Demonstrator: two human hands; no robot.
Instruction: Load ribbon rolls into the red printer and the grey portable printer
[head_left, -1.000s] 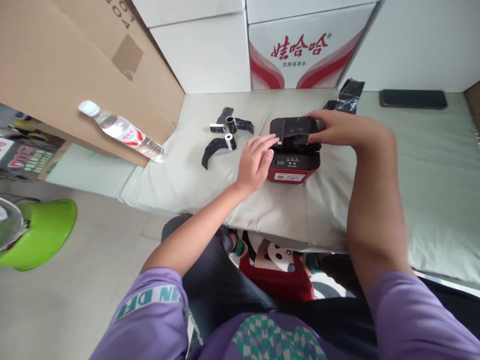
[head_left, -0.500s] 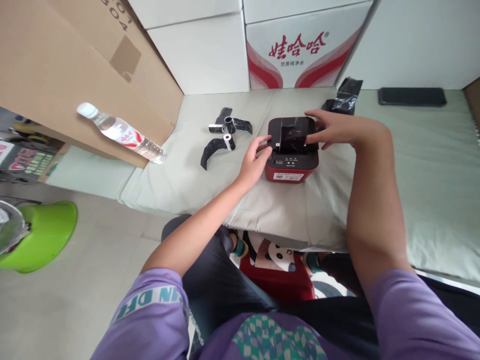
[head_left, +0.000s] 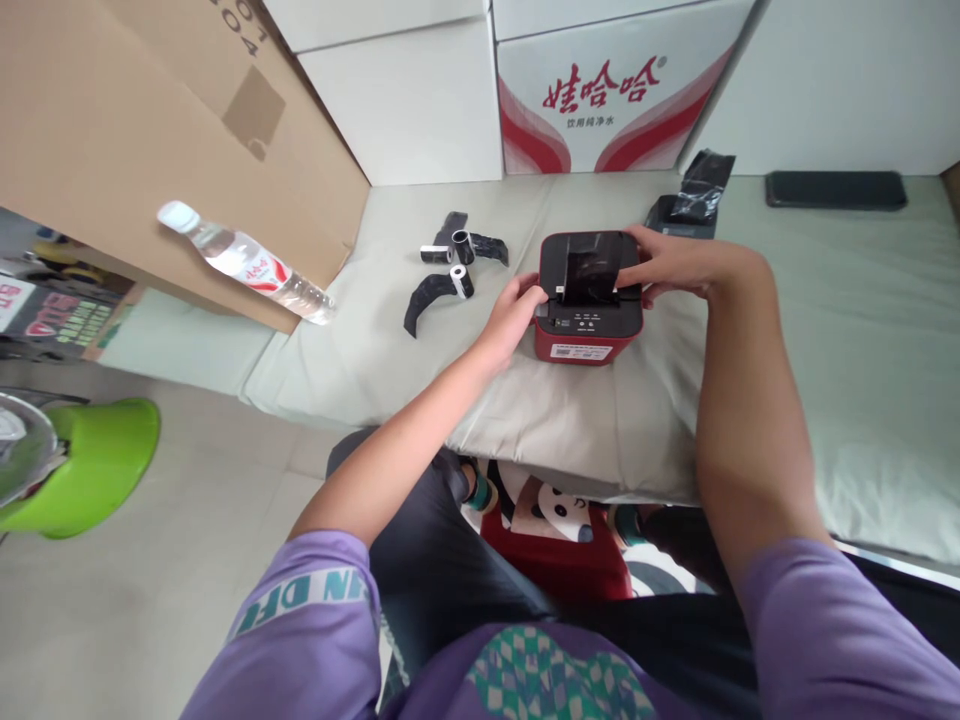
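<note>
A small red and black label printer (head_left: 589, 335) sits on the pale green bed (head_left: 862, 330) in front of me. A black strip (head_left: 589, 272) lies over its top. My left hand (head_left: 516, 312) grips the printer's left side, thumb on the top edge. My right hand (head_left: 675, 262) holds the printer's right side, fingertips touching the strip's right edge. Three small rolls with black strips (head_left: 453, 266) lie on the bed to the left of the printer.
A plastic water bottle (head_left: 244, 262) lies at the bed's left edge against a large cardboard box (head_left: 150, 130). White cartons (head_left: 600, 90) stand behind. A black wrapper (head_left: 694, 195) and a black phone (head_left: 835, 189) lie at the back right. A green stool (head_left: 82, 465) is on the floor.
My left hand slid from the printer's top down to its left side. The black strip now lies narrower over the printer's top. My right hand stayed at the right side.
</note>
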